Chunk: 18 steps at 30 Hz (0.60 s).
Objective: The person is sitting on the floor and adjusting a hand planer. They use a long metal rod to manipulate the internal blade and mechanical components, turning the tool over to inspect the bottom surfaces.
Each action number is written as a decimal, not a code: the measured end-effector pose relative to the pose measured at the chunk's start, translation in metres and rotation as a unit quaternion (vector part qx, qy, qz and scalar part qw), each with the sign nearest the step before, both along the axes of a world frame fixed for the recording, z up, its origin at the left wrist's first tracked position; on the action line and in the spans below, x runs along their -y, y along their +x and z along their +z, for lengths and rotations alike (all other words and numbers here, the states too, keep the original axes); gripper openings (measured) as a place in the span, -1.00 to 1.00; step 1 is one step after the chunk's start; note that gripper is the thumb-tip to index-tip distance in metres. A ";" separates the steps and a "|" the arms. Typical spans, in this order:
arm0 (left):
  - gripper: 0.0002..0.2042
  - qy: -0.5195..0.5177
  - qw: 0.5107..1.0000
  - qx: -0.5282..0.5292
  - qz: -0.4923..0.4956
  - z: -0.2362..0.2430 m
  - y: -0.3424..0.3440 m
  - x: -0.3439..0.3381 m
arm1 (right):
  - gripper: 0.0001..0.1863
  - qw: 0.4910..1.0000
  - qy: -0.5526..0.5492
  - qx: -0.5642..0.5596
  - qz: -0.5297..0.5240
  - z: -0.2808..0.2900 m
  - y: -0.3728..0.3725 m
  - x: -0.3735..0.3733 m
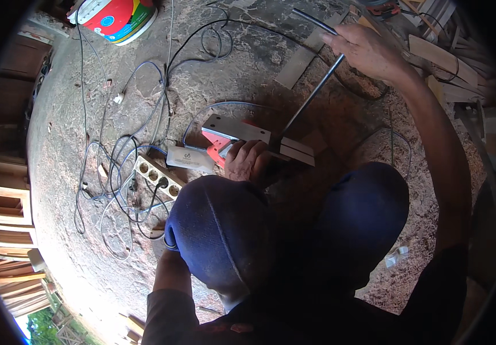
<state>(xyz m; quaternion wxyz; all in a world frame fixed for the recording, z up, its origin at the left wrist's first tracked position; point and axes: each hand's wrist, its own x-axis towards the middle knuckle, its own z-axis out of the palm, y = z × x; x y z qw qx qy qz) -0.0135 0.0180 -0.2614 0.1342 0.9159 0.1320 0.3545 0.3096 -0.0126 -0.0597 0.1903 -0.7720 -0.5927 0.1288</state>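
Note:
A power tool that looks like a red electric planer (231,131) lies with its flat metal sole turned up, between my knees and the floor beyond. My left hand (247,158) is closed round its near side, the fingers partly in shadow. High at the right, my right hand (366,50) grips a long-shafted metal wrench (315,94) near the top, where its bar and shaft come together under the fingers. The shaft slants down to the left, and its lower end meets the planer's sole near the middle. The exact contact is dark and hard to make out.
A cream power strip (158,176) with a black plug lies left of the planer, beside a small pale box (190,158). Tangled cables (124,149) cover the floor at left. A colourful bucket (116,22) stands far left; wood offcuts (443,60) are piled far right.

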 end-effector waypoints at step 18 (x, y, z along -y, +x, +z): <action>-0.74 -0.143 0.973 -0.127 0.127 0.021 0.004 -0.075 | -0.52 0.950 0.097 0.259 -0.147 -0.042 -0.026 -0.043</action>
